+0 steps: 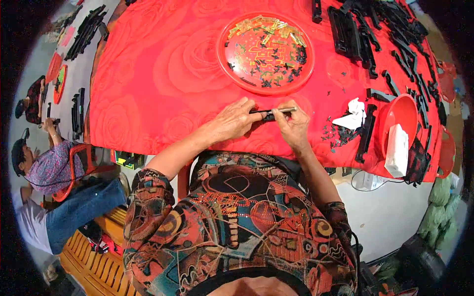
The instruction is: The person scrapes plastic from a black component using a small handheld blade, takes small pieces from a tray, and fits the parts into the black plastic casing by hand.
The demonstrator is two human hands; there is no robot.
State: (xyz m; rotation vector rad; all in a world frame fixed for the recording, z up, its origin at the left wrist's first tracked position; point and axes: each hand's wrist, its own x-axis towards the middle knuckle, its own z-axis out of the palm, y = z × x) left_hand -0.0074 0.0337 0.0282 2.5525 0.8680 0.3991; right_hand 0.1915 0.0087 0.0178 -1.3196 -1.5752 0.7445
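My left hand point(238, 117) is closed on a black plastic part point(269, 117) just above the red tablecloth, near the table's front edge. Most of that part is hidden by my fingers. My right hand point(295, 123) pinches a slim metallic stick-like tool point(285, 109), which lies across the black part; its exact kind I cannot make out. Beyond both hands sits a round red tray point(266, 90). Small black cross-shaped pieces point(269, 74) are scattered over it, and clear yellowish strips point(266, 24) lie along its far side.
To the right, a crumpled white tissue point(353, 116) lies beside a heap of small black pieces point(340, 137). A red bowl point(399, 111) and a white tissue pack point(396, 153) stand farther right. Long black plastic parts point(353, 37) cover the far right. People sit at another table point(71, 64) on the left.
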